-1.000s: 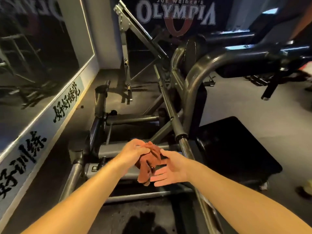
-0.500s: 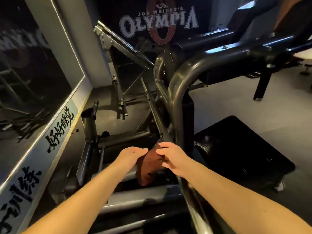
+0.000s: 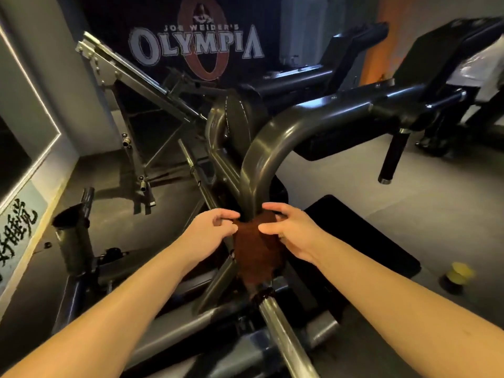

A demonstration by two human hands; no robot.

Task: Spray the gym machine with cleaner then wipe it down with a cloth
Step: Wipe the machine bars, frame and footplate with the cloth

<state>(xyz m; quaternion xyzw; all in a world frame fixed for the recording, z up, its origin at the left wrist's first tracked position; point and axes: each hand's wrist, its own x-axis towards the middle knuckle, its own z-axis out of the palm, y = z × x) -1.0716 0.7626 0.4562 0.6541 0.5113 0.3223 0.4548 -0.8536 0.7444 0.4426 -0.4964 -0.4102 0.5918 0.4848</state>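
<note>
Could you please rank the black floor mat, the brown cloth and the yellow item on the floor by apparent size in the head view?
1. black floor mat, partly hidden
2. brown cloth, nearer the camera, so real size unsure
3. yellow item, clearly smallest

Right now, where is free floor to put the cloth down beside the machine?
Grey floor is bare between the black mat and the hanging black handle; the mat is bare too. Crowded: around the cloth, where frame bars cross.
</note>
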